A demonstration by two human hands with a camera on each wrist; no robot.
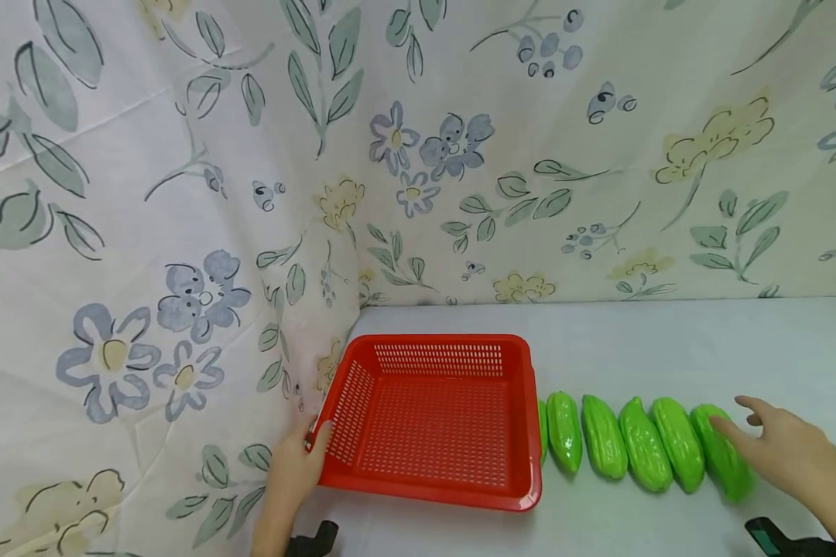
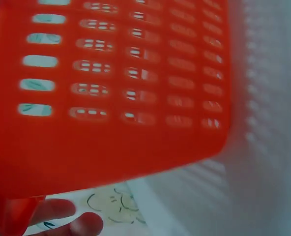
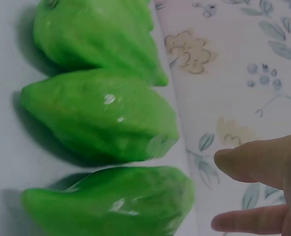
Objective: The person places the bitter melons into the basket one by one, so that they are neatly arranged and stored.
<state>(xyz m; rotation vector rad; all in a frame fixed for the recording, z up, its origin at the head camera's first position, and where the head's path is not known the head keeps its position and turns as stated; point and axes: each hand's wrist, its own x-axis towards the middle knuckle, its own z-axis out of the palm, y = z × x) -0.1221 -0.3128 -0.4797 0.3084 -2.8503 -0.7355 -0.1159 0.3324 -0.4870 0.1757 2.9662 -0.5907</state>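
On the white table (image 1: 669, 348), one red basket (image 1: 432, 425) lies lengthwise left-to-right, the left hand (image 1: 298, 463) gripping its rim; the right hand (image 1: 794, 452) — loose, released — is beside six visible green vegetables (image 1: 645, 447) right of it, long axes near-to-far, mostly slanting left.

Basket (image 1: 432, 433) is sitting on the table (image 1: 669, 348), left hand (image 1: 296, 460) resting at its left — vegetables (image 1: 644, 449) lining up rightward, right hand (image 1: 794, 449) hovering by the last — cloth (image 1: 529, 155) hanging behind

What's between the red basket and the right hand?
In the head view: a row of green vegetables on the white table, the leftmost partly hidden by the red basket, the rightmost beside the right hand.
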